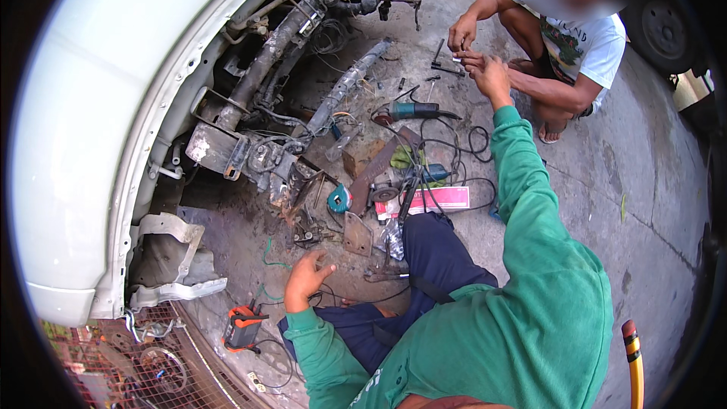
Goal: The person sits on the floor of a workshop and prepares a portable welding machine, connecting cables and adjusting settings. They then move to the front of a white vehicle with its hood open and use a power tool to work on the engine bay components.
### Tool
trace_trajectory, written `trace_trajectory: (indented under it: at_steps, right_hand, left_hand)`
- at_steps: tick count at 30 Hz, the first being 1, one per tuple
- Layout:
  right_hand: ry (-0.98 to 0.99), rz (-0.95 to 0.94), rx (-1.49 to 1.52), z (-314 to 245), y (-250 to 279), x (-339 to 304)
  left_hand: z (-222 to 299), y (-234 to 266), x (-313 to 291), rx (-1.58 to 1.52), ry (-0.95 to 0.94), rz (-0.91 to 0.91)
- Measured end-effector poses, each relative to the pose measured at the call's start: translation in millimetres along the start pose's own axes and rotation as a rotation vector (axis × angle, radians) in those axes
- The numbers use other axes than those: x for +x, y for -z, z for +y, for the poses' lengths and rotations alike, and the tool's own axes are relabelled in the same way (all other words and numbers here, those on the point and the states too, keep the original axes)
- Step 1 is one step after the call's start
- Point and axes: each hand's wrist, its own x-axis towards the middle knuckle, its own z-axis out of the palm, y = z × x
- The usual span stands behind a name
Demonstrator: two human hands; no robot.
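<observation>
My right hand reaches far forward and meets the hands of a person in a white shirt. Its fingers are closed at the other person's hand, by a small pale thing too tiny to name. Low over the ground, my left hand has thumb and fingers apart and nothing in it. Nearest to it are a rusty metal plate with holes and a teal tape measure. Between my hands lie a teal angle grinder and a second grinder with a disc.
A vehicle's bare chassis and white body panel fill the left. Black cables tangle around the grinders, beside a pink box. An orange and black machine stands near my left forearm. Several tools lie by the crouching person.
</observation>
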Motion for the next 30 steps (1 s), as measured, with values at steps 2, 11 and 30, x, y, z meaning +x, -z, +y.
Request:
trace_trajectory:
  at_steps: [2, 11, 30]
  right_hand:
    - [0.036, 0.022, -0.017, 7, 0, 1]
    - [0.099, 0.126, 0.080, 1, 7, 2]
    - [-0.007, 0.068, 0.178, -63, 36, 43]
  left_hand:
    - [0, 0, 2, 0.024, -0.001, -0.020]
    - [-4, -2, 4, 0.009, -0.002, -0.031]
    - [4, 2, 3, 0.025, 0.045, -0.053]
